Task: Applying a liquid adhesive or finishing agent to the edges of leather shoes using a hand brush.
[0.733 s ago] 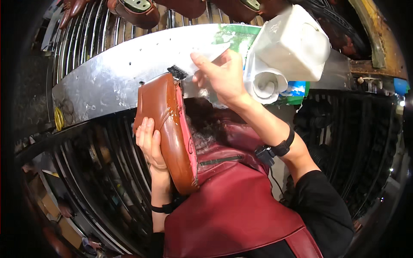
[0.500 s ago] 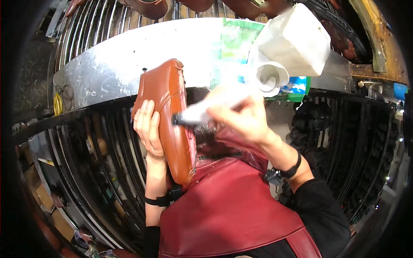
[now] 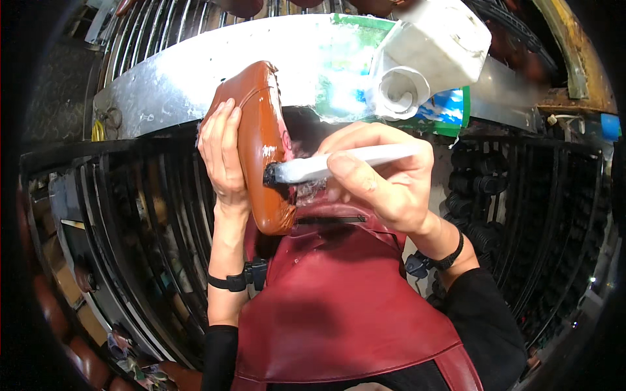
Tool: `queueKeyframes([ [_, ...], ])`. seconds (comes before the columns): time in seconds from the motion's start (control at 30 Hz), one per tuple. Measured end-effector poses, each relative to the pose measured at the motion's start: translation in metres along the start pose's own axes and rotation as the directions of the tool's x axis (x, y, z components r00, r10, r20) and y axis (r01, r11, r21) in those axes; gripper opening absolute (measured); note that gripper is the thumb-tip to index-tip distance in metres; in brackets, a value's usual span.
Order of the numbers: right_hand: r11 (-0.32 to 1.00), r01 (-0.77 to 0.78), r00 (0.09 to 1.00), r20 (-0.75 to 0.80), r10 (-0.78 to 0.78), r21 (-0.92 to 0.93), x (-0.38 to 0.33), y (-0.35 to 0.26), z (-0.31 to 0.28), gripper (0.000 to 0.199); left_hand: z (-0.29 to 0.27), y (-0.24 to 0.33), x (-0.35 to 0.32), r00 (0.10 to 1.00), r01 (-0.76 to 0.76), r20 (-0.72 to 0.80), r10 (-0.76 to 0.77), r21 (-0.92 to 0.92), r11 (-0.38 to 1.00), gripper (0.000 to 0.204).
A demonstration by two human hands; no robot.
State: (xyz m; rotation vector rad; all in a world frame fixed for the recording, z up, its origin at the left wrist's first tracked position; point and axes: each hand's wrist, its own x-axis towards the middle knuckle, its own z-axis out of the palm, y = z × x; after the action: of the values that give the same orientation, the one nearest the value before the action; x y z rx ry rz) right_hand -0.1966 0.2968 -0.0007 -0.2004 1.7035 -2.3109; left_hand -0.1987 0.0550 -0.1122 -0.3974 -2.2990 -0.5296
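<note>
A glossy brown leather shoe upper, its rough underside edge turned to the right, is held up in front of my body. My left hand grips it from the left, fingers laid over the leather. My right hand is closed round the white handle of a brush. The brush's dark bristles touch the shoe along its lower edge, nearer the end close to me. A wet-looking shine shows on the leather by the bristles. The palm side of my left hand is hidden behind the shoe.
A metal bench runs across beyond the shoe. On it, a cut-open white plastic container with a round mouth rests on a green and blue sheet. Dark racks stand on both sides. A red apron covers my front.
The shoe has moved up and away from my body. Along it, the brush has shifted toward its near end. Both hands keep their hold.
</note>
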Motion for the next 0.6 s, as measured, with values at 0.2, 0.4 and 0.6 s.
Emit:
queueKeyframes([
  [0.2,0.79,0.556,0.809,0.386,-0.443,-0.258,0.012,-0.03,-0.005,0.021,-0.006,0.004,0.035,0.992,0.088,0.087,-0.088,0.006,0.996,0.057],
  [0.4,0.684,0.678,0.71,0.477,-0.517,-0.267,0.055,-0.057,-0.006,0.027,-0.019,0.0,0.086,0.958,0.173,0.233,-0.165,-0.013,0.985,0.063],
  [0.6,0.613,0.751,0.65,0.439,-0.62,-0.246,0.121,-0.052,-0.025,0.029,-0.019,-0.029,0.133,0.9,0.329,0.384,-0.206,-0.289,0.899,0.073],
])
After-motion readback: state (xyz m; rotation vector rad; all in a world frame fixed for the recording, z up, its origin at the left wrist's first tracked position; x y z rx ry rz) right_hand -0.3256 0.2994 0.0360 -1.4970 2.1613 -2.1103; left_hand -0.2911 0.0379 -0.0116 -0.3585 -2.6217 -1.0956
